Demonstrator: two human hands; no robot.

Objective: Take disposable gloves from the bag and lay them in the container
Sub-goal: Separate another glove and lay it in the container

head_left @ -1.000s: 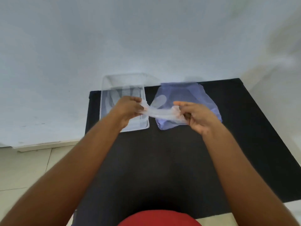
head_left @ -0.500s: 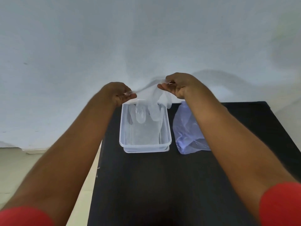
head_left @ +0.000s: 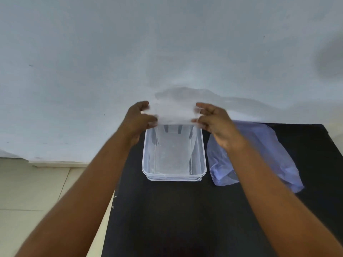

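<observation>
Container (head_left: 202, 154) on table (head_left: 185, 210), bag (head_left: 274, 156) just right (glove (head_left: 172, 156) inside container).

Left hand (head_left: 138, 121): bare, no glove, ring or watch
Right hand (head_left: 215, 121): bare, no glove or ring
Forearms: bare to the frame edge, no sleeve showing

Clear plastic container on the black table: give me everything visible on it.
The clear rectangular plastic container is an open, lidless tub with rounded corners and a stepped double rim. It stands upright on the black table near the far edge, left of the bluish plastic bag. At least one translucent glove lies flat inside it. Both hands, left and right, hold another translucent disposable glove stretched above its far end. Whether they touch the rim is unclear.
</observation>
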